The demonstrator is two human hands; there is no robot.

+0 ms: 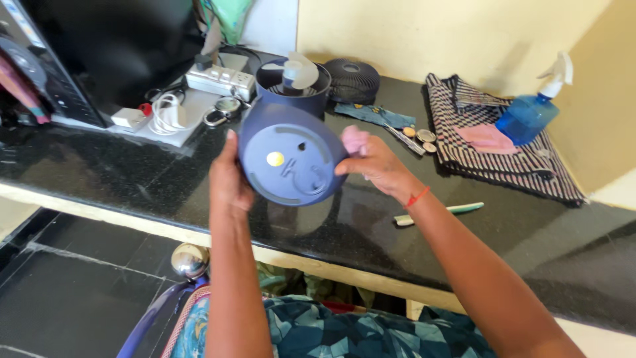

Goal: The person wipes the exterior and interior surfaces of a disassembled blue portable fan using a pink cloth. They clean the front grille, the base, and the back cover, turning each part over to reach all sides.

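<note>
Blue plastic fan (291, 132), small and round, is held tilted above the black stone desk (99, 172), its flat base turned toward the camera. Left hand (228, 182) grips the base's left edge, fingers curled behind it. Right hand (374, 162) pinches a pink cloth (354, 139) against the base's right edge. Farther right lie a striped cloth (497, 159) and a blue spray bottle (530, 113).

I face a polished black stone counter (99, 172) with a pale front edge, set against a cream-yellow wall (430, 33). Dark floor tiles (59, 285) lie below. Daylight reflects off the counter.
</note>
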